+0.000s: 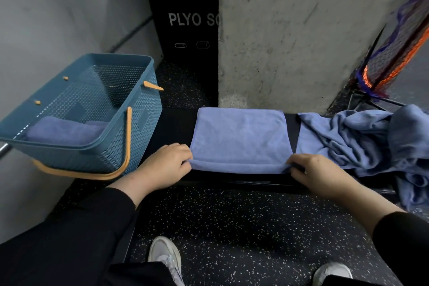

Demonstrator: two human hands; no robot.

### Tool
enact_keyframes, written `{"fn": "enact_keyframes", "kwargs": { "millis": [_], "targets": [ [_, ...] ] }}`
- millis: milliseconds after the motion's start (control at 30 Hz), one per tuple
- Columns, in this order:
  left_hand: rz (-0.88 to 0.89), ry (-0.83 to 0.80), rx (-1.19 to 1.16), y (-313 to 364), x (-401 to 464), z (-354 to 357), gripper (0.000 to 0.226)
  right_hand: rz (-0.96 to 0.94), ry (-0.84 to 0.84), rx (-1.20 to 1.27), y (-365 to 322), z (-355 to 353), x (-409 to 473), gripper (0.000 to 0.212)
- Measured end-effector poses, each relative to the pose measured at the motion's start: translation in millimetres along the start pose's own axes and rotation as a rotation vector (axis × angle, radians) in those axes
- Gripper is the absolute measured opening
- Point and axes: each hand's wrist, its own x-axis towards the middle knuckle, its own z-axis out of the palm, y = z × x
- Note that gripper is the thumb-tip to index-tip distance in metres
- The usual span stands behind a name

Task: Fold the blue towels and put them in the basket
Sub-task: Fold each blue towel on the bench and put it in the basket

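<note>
While both hands pinch its near corners, a blue towel (241, 137) lies flat on the bench (171, 127).
Long axis runs left-right; left hand (166, 165) and right hand (313, 169) each hold a corner.

A low black bench (176, 123) runs left to right in front of a concrete pillar. Three things lie on it. At its left end stands a blue basket (137, 121) with orange handles. In the middle a blue towel (241, 137) lies flat and smooth, its near edge hanging just over the bench's front. Just beside it on the right sits a crumpled heap (362, 139) of blue towels, spilling over the bench's right end. The bench itself stands on a black speckled floor (243, 227)
</note>
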Motion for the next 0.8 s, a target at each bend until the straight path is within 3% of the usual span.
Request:
{"fn": "enact_keyframes", "kwargs": {
  "millis": [233, 400, 800],
  "targets": [
    [-0.178, 0.046, -0.496, 9, -6, -22, 0.023, 0.116, -0.123, 0.269, -9, -34, 0, 0.008],
    [-0.303, 0.147, -0.676, 8, 10, -23, 0.020, 0.179, 0.020, 0.392, -3, -41, 16, 0.012],
    [-0.460, 0.364, -0.604, -8, 90, -10, 0.005, 0.314, 0.191, 0.270, 20, -27, 96, 0.013]
  ]
}}
